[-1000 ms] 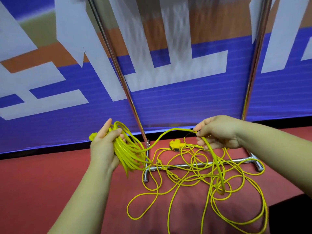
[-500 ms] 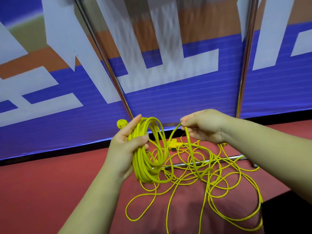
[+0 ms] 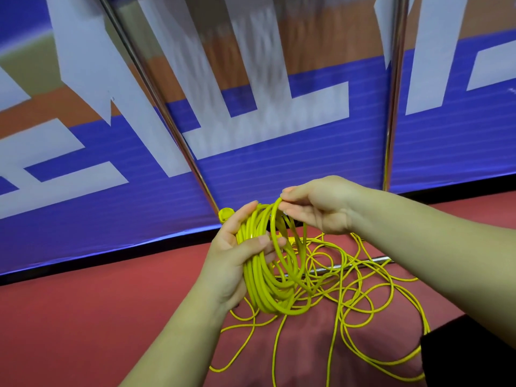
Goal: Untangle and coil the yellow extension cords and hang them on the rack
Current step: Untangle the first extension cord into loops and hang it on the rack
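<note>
My left hand (image 3: 237,258) grips a coil of yellow extension cord (image 3: 268,289), thumb across the strands, several loops hanging below the palm. A yellow plug (image 3: 224,214) sticks out behind its fingertips. My right hand (image 3: 318,205) pinches one strand at the top of the coil, right against the left fingers. The loose yellow cord (image 3: 363,303) lies tangled on the red floor under and to the right of both hands. The chrome rack shows two uprights (image 3: 156,88) (image 3: 393,93) and a floor bar (image 3: 360,262) behind the tangle.
A blue, white and orange banner wall (image 3: 279,169) stands right behind the rack. Red floor (image 3: 97,317) spreads to the left. A dark object (image 3: 474,358) fills the bottom right corner beside the cord's outer loops.
My right hand has carried its strand leftward and up onto the coil, closing a further loop. My left hand has turned the coil upright and shifted right toward the middle.
</note>
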The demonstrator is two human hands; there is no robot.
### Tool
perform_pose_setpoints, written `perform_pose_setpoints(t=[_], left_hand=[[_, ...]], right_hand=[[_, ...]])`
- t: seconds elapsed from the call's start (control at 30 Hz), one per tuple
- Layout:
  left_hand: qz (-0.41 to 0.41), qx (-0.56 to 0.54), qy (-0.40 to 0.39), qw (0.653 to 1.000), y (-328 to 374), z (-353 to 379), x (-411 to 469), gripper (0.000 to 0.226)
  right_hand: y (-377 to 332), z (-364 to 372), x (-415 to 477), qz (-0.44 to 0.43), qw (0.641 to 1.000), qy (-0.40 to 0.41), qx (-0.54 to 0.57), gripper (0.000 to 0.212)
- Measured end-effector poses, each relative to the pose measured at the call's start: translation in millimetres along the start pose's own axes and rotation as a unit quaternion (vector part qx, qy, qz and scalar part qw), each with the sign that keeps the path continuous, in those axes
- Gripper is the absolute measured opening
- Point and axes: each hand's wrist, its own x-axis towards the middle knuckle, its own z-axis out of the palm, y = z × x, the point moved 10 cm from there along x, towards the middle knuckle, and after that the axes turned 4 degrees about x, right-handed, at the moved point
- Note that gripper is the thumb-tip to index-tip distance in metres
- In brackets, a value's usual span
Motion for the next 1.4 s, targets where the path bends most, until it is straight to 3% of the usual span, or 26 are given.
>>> perform_pose_setpoints(t=[0.1, 0.17, 0.27, 0.37, 0.67, 0.77, 0.93, 1.03, 1.2, 1.4], left_hand=[[0.005, -0.009, -0.010, 1.000, 0, 6, 2, 0.065], [0.006, -0.023, -0.011, 1.000, 1, 7, 3, 0.060], [0.004, -0.027, -0.002, 1.000, 4, 1, 5, 0.058], [0.008, -0.028, -0.011, 1.000, 11, -2, 4, 0.054], [0.005, 0.055, -0.054, 0.997, 11, 7, -2, 0.056], [0.000, 0.068, -0.054, 0.996, 8, 6, -5, 0.058], [0.033, 0.060, -0.005, 0.998, 22, -7, -4, 0.058], [0.070, 0.047, 0.043, 0.995, 42, -27, -1, 0.058], [0.121, -0.022, 0.106, 0.987, 64, -59, -1, 0.049], [0.133, -0.089, 0.158, 0.974, 67, -89, -5, 0.052]], right_hand=[[-3, 2, -1, -0.009, 1.000, -0.011, -0.007, 0.006], [-12, 0, -2, -0.053, 0.993, -0.014, -0.103, 0.007], [-38, -5, -9, -0.189, 0.926, -0.003, -0.327, 0.008], [-55, -5, -16, -0.280, 0.851, 0.008, -0.445, 0.012], [-55, 3, -17, -0.333, 0.842, -0.002, -0.425, 0.005], [-54, 7, -16, -0.355, 0.832, 0.011, -0.427, 0.012], [-39, 7, -8, -0.343, 0.861, 0.002, -0.376, 0.030], [-17, 8, -5, -0.298, 0.876, -0.060, -0.375, 0.032], [41, 23, -7, -0.205, 0.853, -0.177, -0.446, 0.034], [84, 28, 11, -0.184, 0.819, -0.183, -0.511, 0.040]])
